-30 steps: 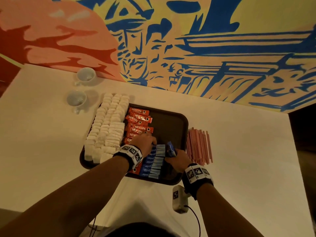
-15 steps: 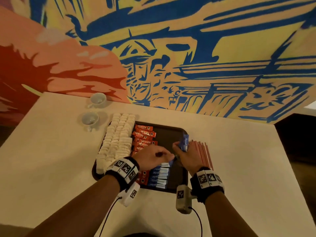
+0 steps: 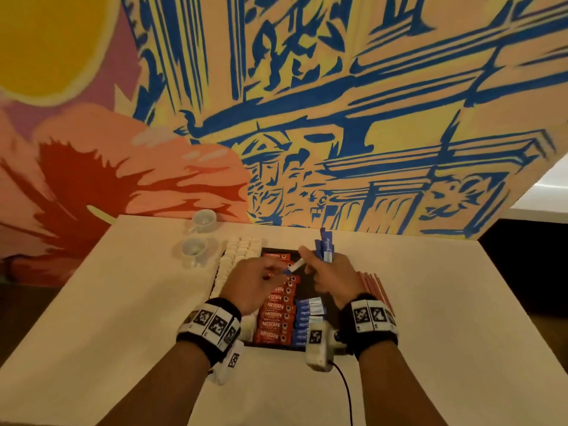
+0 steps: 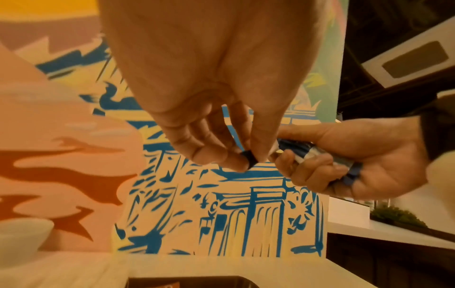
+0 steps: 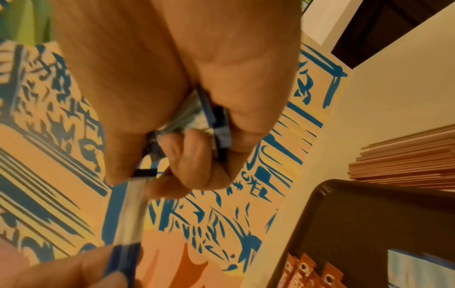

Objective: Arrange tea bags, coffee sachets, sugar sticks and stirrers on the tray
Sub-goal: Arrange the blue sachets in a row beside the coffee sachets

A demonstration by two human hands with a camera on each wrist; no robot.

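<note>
Above the dark brown tray (image 3: pixel 310 289), my right hand (image 3: pixel 330 273) grips a bundle of blue sugar sticks (image 3: pixel 325 245) upright. My left hand (image 3: pixel 276 270) pinches the end of one blue-and-white sugar stick (image 3: pixel 295 267) that reaches over to the bundle. The left wrist view shows the pinched stick end (image 4: pixel 249 158) and the bundle (image 4: pixel 317 155) in my right fist. In the right wrist view that single stick (image 5: pixel 130 210) slants down to my left fingers (image 5: pixel 74 269). On the tray lie white tea bags (image 3: pixel 242 245), red coffee sachets (image 3: pixel 275 315) and blue sugar sticks (image 3: pixel 307 315).
A stack of pinkish stirrers (image 3: pixel 376 287) lies on the white table right of the tray. Two white cups (image 3: pixel 194 249) (image 3: pixel 203 219) stand at the back left. A painted wall rises right behind the table. The tray's right part (image 5: pixel 357 224) is bare.
Both hands have risen off the tray. The right hand carried its bundle of sugar sticks up, and the left hand now pinches one stick from it. The head view has tilted upward.
</note>
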